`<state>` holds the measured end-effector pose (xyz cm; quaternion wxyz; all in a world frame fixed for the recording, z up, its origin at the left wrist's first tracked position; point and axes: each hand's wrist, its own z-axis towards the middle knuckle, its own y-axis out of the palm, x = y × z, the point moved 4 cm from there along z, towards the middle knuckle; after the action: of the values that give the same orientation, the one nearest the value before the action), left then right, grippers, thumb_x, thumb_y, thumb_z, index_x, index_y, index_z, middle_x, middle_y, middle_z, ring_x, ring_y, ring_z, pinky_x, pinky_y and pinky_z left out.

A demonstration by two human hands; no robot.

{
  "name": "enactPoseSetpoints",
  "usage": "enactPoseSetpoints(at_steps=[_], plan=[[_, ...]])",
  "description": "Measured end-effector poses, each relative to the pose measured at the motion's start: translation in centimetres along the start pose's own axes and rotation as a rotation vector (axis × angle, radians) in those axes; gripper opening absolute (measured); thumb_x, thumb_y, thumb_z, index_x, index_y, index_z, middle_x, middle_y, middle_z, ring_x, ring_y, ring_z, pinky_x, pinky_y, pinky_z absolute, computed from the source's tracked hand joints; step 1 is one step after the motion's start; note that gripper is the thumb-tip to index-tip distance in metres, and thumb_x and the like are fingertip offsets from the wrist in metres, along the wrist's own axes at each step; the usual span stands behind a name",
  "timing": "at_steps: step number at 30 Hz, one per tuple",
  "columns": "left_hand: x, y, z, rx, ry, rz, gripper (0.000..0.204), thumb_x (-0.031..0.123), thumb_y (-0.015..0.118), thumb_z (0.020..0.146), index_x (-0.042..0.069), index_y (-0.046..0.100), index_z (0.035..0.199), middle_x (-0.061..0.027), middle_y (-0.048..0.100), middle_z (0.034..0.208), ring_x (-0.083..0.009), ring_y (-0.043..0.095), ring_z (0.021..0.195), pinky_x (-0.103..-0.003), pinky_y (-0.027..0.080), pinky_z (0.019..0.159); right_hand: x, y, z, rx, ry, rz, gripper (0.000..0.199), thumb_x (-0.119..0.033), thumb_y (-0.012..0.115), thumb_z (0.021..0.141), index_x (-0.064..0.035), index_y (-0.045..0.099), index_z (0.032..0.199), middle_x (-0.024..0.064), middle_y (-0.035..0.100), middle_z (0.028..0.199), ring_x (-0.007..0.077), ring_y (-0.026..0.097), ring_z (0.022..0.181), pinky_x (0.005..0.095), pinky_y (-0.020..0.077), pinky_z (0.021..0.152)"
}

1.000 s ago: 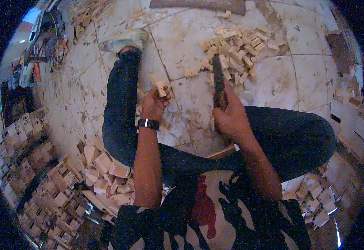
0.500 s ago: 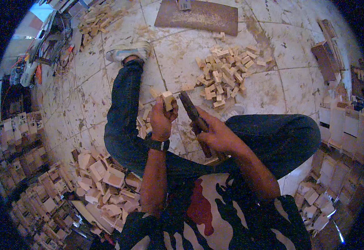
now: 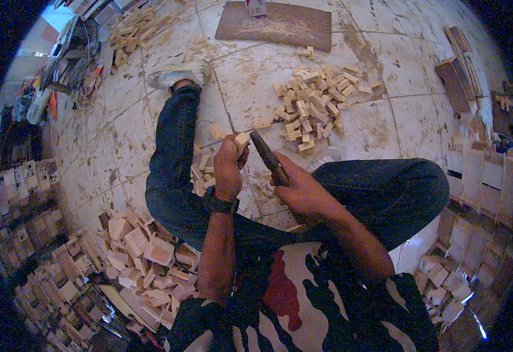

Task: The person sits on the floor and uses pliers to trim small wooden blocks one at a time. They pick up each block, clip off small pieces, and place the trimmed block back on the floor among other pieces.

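My left hand (image 3: 229, 167) is closed around a small pale wooden block (image 3: 241, 141), whose end sticks up past the fingers. In my right hand (image 3: 303, 190) is a long dark file (image 3: 268, 157), gripped by its lower part and slanting up to the left. The file's far end is close beside the block; whether they touch I cannot tell. Beyond my hands, a heap of small notched wooden blocks (image 3: 312, 105) lies on the tiled floor. More small wooden pieces (image 3: 203, 170) lie between my left hand and my left leg.
Larger cut blocks (image 3: 151, 252) are piled at my left side, by stacked wood pieces (image 3: 71, 281). A brown board (image 3: 274, 26) lies ahead on the floor, with another wood pile (image 3: 136, 35) at far left. Tools and cables (image 3: 71, 70) line the left. Blocks (image 3: 444, 281) also lie at right.
The block has tilted to the right in my left hand, toward the file. My right hand has moved slightly left and the file's tip is nearer the block.
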<state>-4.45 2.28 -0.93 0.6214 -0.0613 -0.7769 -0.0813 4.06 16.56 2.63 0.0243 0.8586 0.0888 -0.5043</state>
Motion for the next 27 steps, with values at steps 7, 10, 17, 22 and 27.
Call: enactPoseSetpoints(at_steps=[7,10,17,22,27], plan=[[-0.1,0.0,-0.2,0.078,0.37,0.799,0.04,0.036,0.044,0.096,0.001,0.053,0.078,-0.017,0.052,0.06,-0.0338,0.051,0.053,-0.043,0.038,0.049,2.0,0.4,0.8,0.156,0.094,-0.576,0.033,-0.006,0.051,0.081,-0.0038,0.046,0.114,0.021,0.057,0.093,0.0364,0.058,0.082,0.0446,0.0468,0.066],[-2.1,-0.1,0.1,0.111,0.48,1.014,0.04,0.033,0.042,0.096,0.002,0.053,0.075,-0.0212,0.055,0.064,-0.0397,0.053,0.056,-0.047,0.039,0.05,2.8,1.2,1.3,0.468,-0.073,-0.991,0.033,-0.006,0.049,0.083,-0.0031,0.047,0.115,0.0209,0.057,0.088,0.0366,0.058,0.081,0.0471,0.0468,0.064],[-5.8,0.4,0.4,0.13,0.495,1.052,0.044,0.032,0.036,0.097,0.001,0.059,0.075,-0.0226,0.057,0.063,-0.0399,0.058,0.062,-0.048,0.043,0.052,5.0,2.4,2.2,0.547,-0.221,-1.57,0.046,-0.014,0.048,0.085,-0.0035,0.041,0.129,0.0155,0.054,0.091,0.029,0.054,0.077,0.0393,0.0449,0.06],[-4.4,-0.9,0.8,0.199,0.335,0.864,0.053,0.035,0.033,0.098,-0.001,0.059,0.069,-0.0196,0.059,0.062,-0.0353,0.058,0.059,-0.045,0.043,0.055,3.6,2.0,2.0,0.381,-0.156,-1.154,0.063,-0.005,0.055,0.079,-0.005,0.031,0.137,0.0179,0.055,0.099,0.0312,0.057,0.085,0.0401,0.0482,0.069],[-4.8,-1.0,0.3,0.188,-0.055,0.326,0.062,0.047,0.031,0.097,-0.001,0.056,0.067,-0.008,0.053,0.056,-0.0191,0.048,0.05,-0.034,0.036,0.05,3.7,1.1,2.0,0.0,0.137,0.005,0.063,-0.006,0.063,0.08,-0.0034,0.032,0.135,0.011,0.059,0.104,0.0222,0.06,0.09,0.0348,0.0508,0.072]])
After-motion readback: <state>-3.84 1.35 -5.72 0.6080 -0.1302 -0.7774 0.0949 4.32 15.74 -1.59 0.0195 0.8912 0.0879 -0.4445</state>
